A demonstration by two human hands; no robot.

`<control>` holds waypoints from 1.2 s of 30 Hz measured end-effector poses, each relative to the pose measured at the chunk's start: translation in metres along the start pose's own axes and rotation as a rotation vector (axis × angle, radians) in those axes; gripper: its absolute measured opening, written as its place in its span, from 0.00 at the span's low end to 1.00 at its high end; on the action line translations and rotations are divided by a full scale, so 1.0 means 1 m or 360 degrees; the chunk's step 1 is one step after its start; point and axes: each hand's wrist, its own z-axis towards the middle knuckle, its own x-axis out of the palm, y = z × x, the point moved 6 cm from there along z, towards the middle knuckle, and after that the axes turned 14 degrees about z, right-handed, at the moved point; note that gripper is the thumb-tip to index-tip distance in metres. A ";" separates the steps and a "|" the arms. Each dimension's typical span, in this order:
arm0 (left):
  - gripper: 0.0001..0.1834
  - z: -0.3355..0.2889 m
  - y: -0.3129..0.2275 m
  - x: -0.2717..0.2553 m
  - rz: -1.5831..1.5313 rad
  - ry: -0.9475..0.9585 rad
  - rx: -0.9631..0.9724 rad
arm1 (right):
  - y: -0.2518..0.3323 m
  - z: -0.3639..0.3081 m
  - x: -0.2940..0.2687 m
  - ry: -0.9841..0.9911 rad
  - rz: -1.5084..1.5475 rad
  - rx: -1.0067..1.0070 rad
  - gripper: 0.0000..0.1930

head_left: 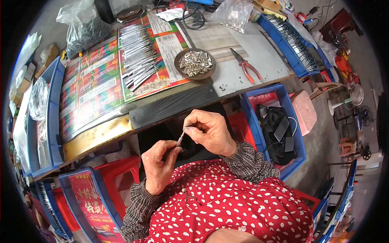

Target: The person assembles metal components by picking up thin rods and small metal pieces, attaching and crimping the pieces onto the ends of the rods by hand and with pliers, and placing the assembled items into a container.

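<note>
In front of the bench edge, my left hand [160,162] pinches a slim, dark brownish rod [178,142] with a silvery upper end. My right hand [210,131] is closed, thumb and forefinger meeting at that upper end; what lies between these fingertips is hidden. Beyond my hands, a round brown bowl [196,77] on the bench is heaped with small silvery metal sleeves [195,63]. Left of it lies a pile of long thin metal rods [137,52] with dark ends. Pliers [245,65] with red handles rest to the bowl's right.
Blue bins flank the bench: one [56,109] at left, another [291,69] at far right filled with dark-ended rods. A lower blue bin [298,141] holds a black bag and cables, beside a pink box [304,111]. Plastic bags [233,14] and a black cable [194,18] lie at the back.
</note>
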 end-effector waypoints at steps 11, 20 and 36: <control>0.04 -0.002 0.008 -0.001 -0.0098 0.0070 -0.0076 | -0.015 -0.003 0.004 0.0014 0.0383 0.0221 0.05; 0.06 -0.002 0.007 0.005 -0.0098 0.0110 -0.0005 | -0.017 -0.006 0.010 0.0204 0.0395 0.0179 0.04; 0.09 0.030 -0.018 -0.030 0.0492 -0.0293 0.0342 | 0.029 0.033 -0.046 -0.0290 -0.0928 -0.0454 0.09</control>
